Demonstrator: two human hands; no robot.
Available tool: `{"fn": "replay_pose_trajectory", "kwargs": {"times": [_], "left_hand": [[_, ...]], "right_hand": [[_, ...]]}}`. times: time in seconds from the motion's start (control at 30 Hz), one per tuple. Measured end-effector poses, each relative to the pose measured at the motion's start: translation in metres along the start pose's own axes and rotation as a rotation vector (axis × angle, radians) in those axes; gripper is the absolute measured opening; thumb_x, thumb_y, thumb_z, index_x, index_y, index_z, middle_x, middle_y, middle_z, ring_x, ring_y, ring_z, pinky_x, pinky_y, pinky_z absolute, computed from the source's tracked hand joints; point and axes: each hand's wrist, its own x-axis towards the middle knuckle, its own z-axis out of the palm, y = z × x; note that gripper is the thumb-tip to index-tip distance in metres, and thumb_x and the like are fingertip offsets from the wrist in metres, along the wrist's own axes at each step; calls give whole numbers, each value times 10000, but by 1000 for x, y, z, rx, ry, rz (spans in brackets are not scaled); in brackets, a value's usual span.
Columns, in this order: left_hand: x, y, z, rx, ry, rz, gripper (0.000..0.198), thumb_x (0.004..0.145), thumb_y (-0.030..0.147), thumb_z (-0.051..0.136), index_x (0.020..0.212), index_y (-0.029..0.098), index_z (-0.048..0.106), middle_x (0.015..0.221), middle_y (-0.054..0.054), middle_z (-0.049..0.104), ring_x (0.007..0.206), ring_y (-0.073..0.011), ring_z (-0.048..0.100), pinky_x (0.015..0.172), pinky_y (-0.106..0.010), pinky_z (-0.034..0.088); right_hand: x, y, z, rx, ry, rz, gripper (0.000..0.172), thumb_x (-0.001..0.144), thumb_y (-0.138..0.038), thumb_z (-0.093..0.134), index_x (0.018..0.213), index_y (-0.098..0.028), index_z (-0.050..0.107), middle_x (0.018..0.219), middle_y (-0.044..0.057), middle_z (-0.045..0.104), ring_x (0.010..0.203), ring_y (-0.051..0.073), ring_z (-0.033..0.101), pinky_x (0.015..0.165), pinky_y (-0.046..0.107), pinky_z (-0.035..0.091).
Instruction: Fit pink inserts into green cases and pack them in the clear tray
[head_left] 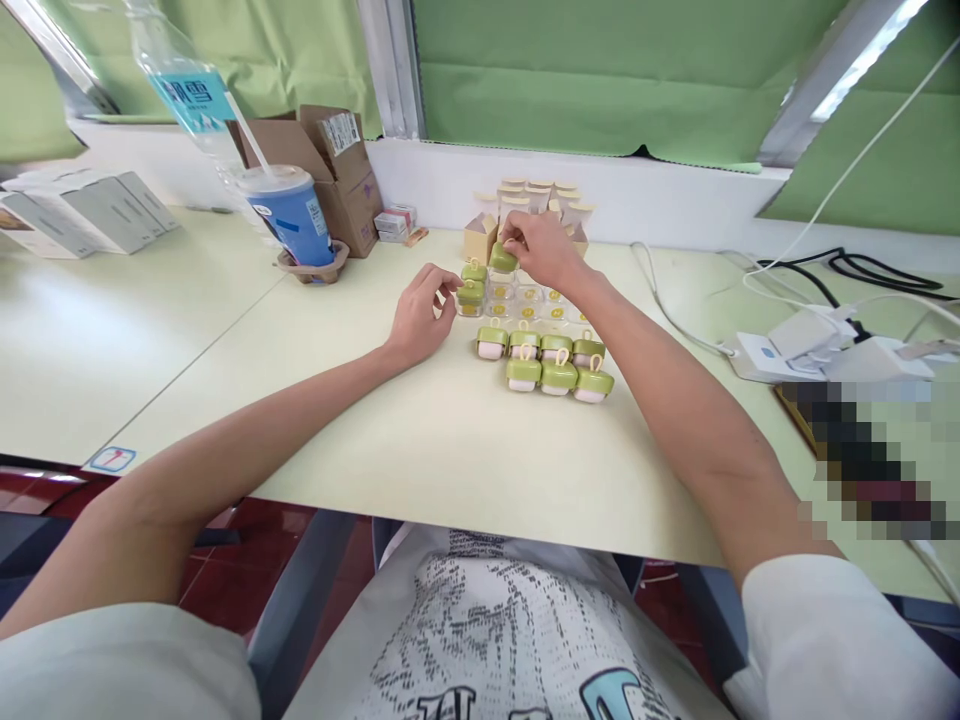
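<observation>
My right hand pinches a green lid above the back of a group of small clear containers with yellow marks. At that group's left end stand two containers with green lids. My left hand is beside them, its fingers curled but apart, with the fingertips at the front one's left side. Whether they touch it I cannot tell. Closer to me, several small pieces with green tops, pale bases and cream loops stand in two rows.
Behind are several small beige packages against the wall. At left stand a blue cup in a cardboard holder, a plastic bottle, a cardboard box and white boxes. Power strips and cables lie at right.
</observation>
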Motion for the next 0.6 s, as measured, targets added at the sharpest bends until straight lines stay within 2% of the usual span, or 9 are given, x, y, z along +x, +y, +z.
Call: {"fn": "replay_pose_trajectory", "kwargs": {"times": [0.13, 0.23, 0.33, 0.43, 0.5, 0.6], "left_hand": [[0, -3, 0, -1, 2, 15, 353, 918, 1, 606, 1157, 246, 693, 1105, -44, 759, 929, -178, 750, 773, -291, 622], [1, -4, -1, -1, 3, 10, 302, 965, 48, 623, 1184, 248, 685, 1107, -46, 755, 933, -179, 749, 779, -297, 623], [1, -1, -2, 5, 39, 8, 333, 1012, 145, 684, 1324, 262, 660, 1171, -62, 757, 1010, -204, 761, 815, -324, 638], [0, 6, -8, 19, 44, -18, 455, 1043, 262, 751, 1474, 290, 608, 1289, -94, 765, 1148, -249, 762, 901, -373, 666], [2, 9, -14, 39, 17, -45, 387, 1067, 308, 747, 1440, 297, 646, 1315, -111, 776, 1210, -275, 752, 955, -408, 678], [25, 4, -23, 60, -15, -53, 140, 1067, 311, 731, 1204, 291, 754, 1208, -108, 810, 1220, -311, 736, 1017, -468, 683]], "right_hand": [[-1, 0, 2, 8, -27, -9, 238, 1016, -175, 703, 862, -298, 569, 1029, 56, 850, 1044, 287, 750, 1120, 468, 571], [-1, -2, 1, 86, 6, 24, 262, 1019, -171, 730, 855, -297, 569, 1023, 67, 838, 1050, 281, 735, 1129, 476, 568], [1, -8, -3, 326, 17, 121, 285, 978, -292, 848, 852, -307, 593, 973, 63, 818, 996, 295, 769, 998, 491, 643], [3, -16, -9, 580, -90, 184, 329, 866, -423, 944, 823, -323, 634, 904, 40, 809, 929, 315, 810, 871, 502, 685], [5, -19, -13, 683, -112, 187, 354, 786, -475, 978, 782, -357, 644, 876, 30, 815, 957, 342, 829, 855, 515, 692], [9, -16, -21, 803, -19, 244, 363, 772, -475, 979, 792, -360, 636, 866, 39, 813, 1017, 347, 842, 903, 518, 703]]}}
